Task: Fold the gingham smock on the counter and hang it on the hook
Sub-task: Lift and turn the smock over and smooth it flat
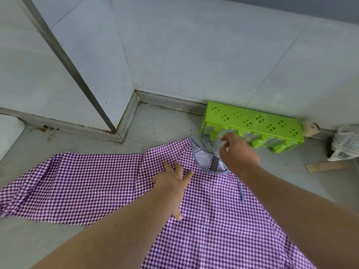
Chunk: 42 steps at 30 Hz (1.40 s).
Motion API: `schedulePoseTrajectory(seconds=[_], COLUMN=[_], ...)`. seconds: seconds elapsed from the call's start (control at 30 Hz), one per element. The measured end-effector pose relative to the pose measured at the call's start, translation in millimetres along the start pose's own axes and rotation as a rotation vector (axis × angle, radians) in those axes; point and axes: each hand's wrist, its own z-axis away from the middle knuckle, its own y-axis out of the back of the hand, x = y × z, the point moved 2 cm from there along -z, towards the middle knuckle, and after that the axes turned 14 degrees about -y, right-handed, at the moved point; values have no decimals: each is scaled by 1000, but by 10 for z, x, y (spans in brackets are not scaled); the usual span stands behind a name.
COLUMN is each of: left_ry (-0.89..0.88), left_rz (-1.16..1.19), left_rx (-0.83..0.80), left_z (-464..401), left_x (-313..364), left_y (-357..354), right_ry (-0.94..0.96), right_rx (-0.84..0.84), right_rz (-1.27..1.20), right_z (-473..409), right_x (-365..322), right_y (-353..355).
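Head cam, looking down, close over counter [194, 121].

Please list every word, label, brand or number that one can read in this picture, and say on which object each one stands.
No text can be read.
White bag at the right edge: dark printed marks, too blurred to read.
Gingham smock and green rack: no writing visible.

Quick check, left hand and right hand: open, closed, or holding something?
Left hand: open, fingers spread flat, pressing on the gingham smock.
Right hand: blurred above the neckline; fingers look loosely spread, but a grip cannot be told.
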Motion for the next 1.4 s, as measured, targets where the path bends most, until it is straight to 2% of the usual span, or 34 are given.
schedulePoseTrajectory(seconds=[0.1,0.17,0.5,0.6,0.67,0.77,0.8,0.83,0.93,1.0,1.1,1.23,1.4], left_ry=[1,4,-3,-9,-9,-14,-15,-15,-16,-16,-34,-76,-72], left_rz=[2,2,27,25,20,11,10,7,-6,-11,-1,27,103], left_rx=[8,10,13,17,20,27,29,33,38,49,91,163,329], left_z=[-6,-14,-41,-40,-32,-39,-45,-47,-62,-53,-26,90,438], left_x=[13,14,-2,-5,-7,-4,-4,-10,-16,-35,-73,-188,-526], left_y=[-1,-7,-52,-62,-67,-69,-71,-78,-89,-110,-159,-248,-484], right_ry=[-204,-260,-110,-131,-102,-124,-71,29,312,284,207,211,111], right_rx=[-172,-198,-144,-179,-270,-405,-344,-291,-64,-5,-190,-371,-454], right_rz=[220,240,301,172,84,-504,-617,-618,-289,-54,320,373,573], right_z=[13,7,-84,-109,-116,-146,-151,-138,62,271,656,1016,1060], right_x=[342,505,372,189,24,-311,-408,-484,-601,-573,-469,-395,-474], right_y=[-152,-226,75,195,237,342,408,438,421,284,-143,-594,-873])
